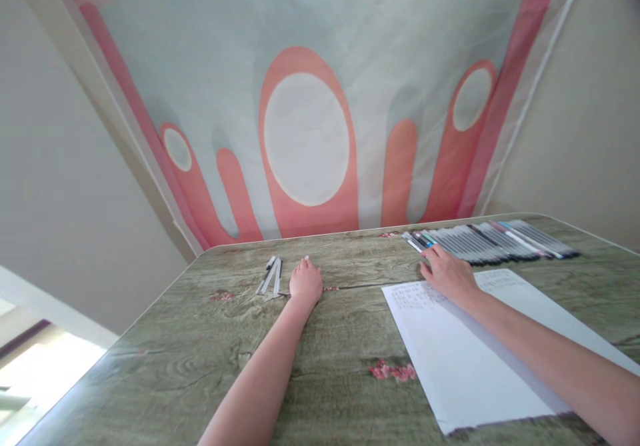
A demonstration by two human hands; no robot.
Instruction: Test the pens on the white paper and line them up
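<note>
My left hand (306, 281) rests on the table, palm down with the fingers curled. A small white tip shows just beyond its fingertips; what it belongs to is hidden under the hand. Left of it lie a few loose pens (271, 275), white and black, fanned out. At the left end of a long row of pens (463, 243), my right hand (449, 274) reaches in with thumb and fingers apart. Its fingertips are at the end pens, which have white, black and teal parts. Below the right wrist lies a large white sheet of paper (480, 359) with handwriting along its top.
The wood-patterned tabletop (340, 339) has printed pink flowers. Its far edge meets a wall with a pink and grey hanging (215, 66). The right forearm crosses over the paper. Bright light enters at the lower left.
</note>
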